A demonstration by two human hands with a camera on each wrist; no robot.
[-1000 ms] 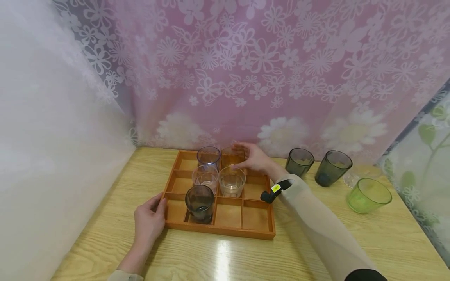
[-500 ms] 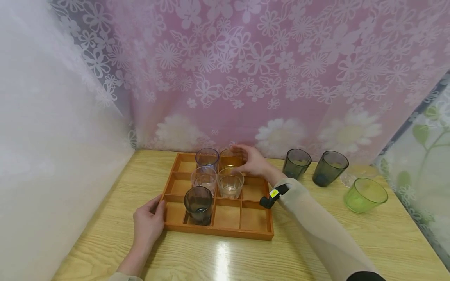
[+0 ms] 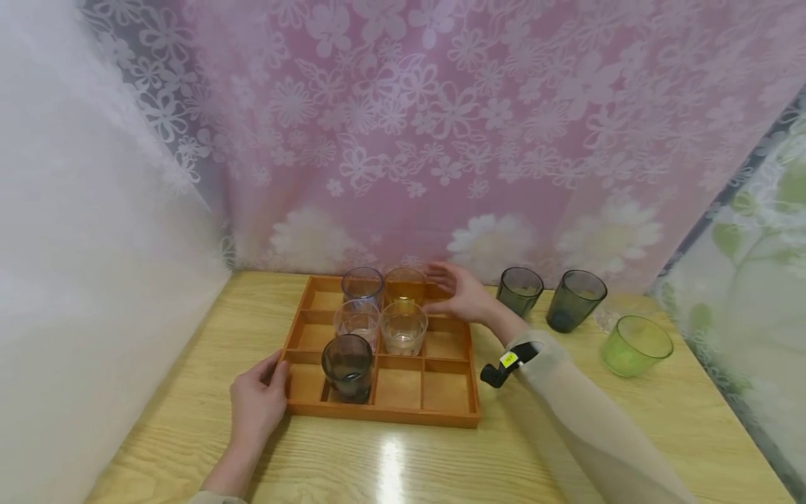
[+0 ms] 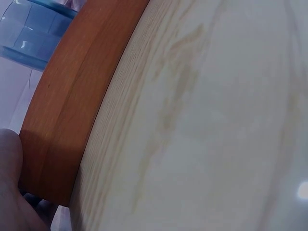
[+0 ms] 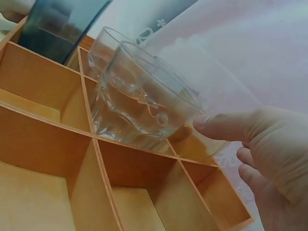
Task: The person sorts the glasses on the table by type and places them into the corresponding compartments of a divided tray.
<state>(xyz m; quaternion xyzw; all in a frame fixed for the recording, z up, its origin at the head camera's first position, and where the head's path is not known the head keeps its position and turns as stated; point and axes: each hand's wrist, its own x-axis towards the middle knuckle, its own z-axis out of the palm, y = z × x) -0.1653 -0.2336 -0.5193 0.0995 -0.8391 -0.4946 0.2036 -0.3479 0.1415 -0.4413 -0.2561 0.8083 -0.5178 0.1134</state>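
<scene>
A wooden divided tray (image 3: 412,418) lies on the table. My left hand (image 3: 257,400) grips its front left corner, thumb on the side wall, other fingers partly hidden. In the tray's back row stand a blue-tinted glass (image 3: 362,283) and an amber glass (image 3: 405,283). Two clear glasses stand in the middle row, the right one (image 3: 404,336) below the amber glass. A dark grey glass (image 3: 348,367) sits tilted in the front row. My right hand (image 3: 467,297) hovers just right of the amber glass, fingers extended and holding nothing; its thumb (image 5: 211,124) points at the glasses.
Right of the tray stand two dark grey glasses, one (image 3: 519,290) nearer and one (image 3: 574,301) farther. Beyond them are a clear stemmed piece of glass (image 3: 606,320) and a green glass (image 3: 636,346). A pink floral curtain (image 3: 441,140) hangs along the table's back edge.
My right hand has come off the amber glass and shifted right, its fingers spreading. The amber glass stays in the tray's back row. My left hand keeps its hold on the tray.
</scene>
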